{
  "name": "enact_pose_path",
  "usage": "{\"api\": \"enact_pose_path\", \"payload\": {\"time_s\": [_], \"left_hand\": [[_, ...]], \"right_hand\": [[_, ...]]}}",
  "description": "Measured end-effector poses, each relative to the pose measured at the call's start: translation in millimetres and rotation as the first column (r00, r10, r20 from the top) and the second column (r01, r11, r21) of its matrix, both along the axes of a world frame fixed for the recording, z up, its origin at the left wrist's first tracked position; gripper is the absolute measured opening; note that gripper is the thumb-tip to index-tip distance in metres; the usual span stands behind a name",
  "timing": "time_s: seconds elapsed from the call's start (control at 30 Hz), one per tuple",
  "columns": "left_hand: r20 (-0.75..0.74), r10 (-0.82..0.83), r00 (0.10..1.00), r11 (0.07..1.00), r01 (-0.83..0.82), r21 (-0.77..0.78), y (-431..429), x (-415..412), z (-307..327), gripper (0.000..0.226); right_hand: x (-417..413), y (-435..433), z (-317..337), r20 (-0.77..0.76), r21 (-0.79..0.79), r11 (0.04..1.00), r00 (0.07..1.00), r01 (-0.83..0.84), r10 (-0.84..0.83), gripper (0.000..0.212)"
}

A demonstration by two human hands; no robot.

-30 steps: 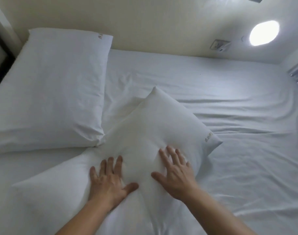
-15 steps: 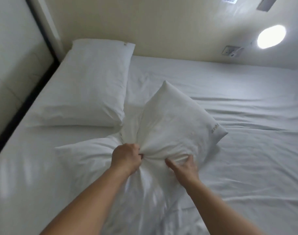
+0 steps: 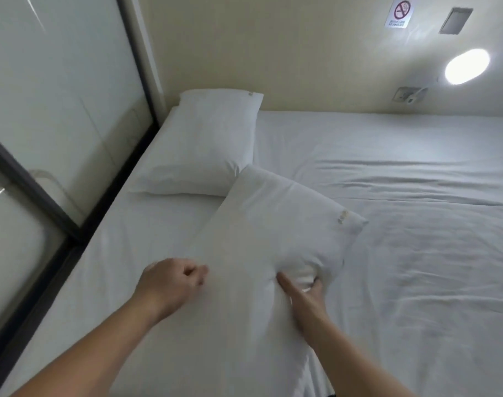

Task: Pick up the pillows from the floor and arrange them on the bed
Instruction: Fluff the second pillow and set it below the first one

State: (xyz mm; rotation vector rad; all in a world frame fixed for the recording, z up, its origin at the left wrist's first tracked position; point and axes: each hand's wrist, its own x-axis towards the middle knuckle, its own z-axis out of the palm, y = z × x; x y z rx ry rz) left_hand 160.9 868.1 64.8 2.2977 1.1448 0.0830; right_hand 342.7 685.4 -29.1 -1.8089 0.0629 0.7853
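Head view shows a wide bed with a wrinkled white sheet (image 3: 402, 196) and two soft white fabric pillows on it. One plump white pillow (image 3: 204, 144) lies flat at the head of the bed, beside the cream wall, and looks placed. The second white pillow (image 3: 279, 224) sits skewed in the middle, its far corner touching the first. The right hand (image 3: 307, 293) pinches a bunch of its cover; the left hand (image 3: 173, 282) is curled closed at its left edge, apparently gripping fabric. The floor is out of view, so any remaining pillows cannot be judged. Squaring this pillow beside the first seems the step left.
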Motion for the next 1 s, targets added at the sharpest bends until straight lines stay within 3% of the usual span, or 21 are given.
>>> {"api": "enact_pose_path", "payload": {"time_s": [0.07,0.13,0.2,0.27,0.33,0.4,0.5,0.67,0.83,0.93,1.0], "left_hand": [[-0.156,0.135,0.979,0.991,-0.133,0.023,21,-24,-36,0.051],[-0.293,0.243,0.925,0.955,-0.281,-0.099,34,-41,-76,0.097],[-0.182,0.301,0.936,0.866,-0.348,-0.358,35,-42,-104,0.122],[-0.083,0.302,0.950,0.861,-0.309,-0.403,38,-36,-111,0.113],[-0.042,0.267,0.963,0.925,-0.269,-0.270,40,-34,-100,0.077],[0.029,0.245,0.969,0.965,-0.241,-0.101,40,-35,-81,0.044],[0.160,0.214,0.964,0.972,-0.227,0.066,39,-47,-47,0.029],[0.355,0.217,0.909,0.897,-0.329,0.295,46,-97,-15,0.029],[0.429,0.335,0.839,0.830,-0.478,0.286,34,-179,-27,0.035],[0.319,0.443,0.838,0.822,-0.522,0.230,26,-228,-55,0.030],[0.017,0.556,0.831,0.816,-0.550,0.180,27,-257,-81,0.033]], "right_hand": [[0,-8,-19,-0.043,-0.123,0.992,0.998,0.034,-0.040,0.134],[12,-14,-34,-0.085,-0.149,0.983,0.989,0.105,-0.118,0.141],[27,-15,-41,-0.134,-0.120,0.979,0.975,0.163,-0.178,0.139],[36,-11,-37,-0.174,-0.085,0.976,0.961,0.201,-0.213,0.121],[35,-6,-28,-0.138,-0.080,0.971,0.962,0.227,-0.237,0.093],[27,-1,-11,-0.012,-0.045,0.962,0.963,0.269,-0.269,0.066],[6,10,29,0.170,0.085,0.973,0.959,0.215,-0.226,0.040],[-36,38,82,0.413,0.282,0.959,0.897,0.040,-0.159,0.033],[-77,65,85,0.437,0.399,0.908,0.897,-0.128,-0.066,0.038],[-98,81,52,0.325,0.309,0.932,0.942,-0.189,0.083,0.041],[-110,85,17,0.143,0.067,0.972,0.966,-0.227,0.216,0.057]]}}
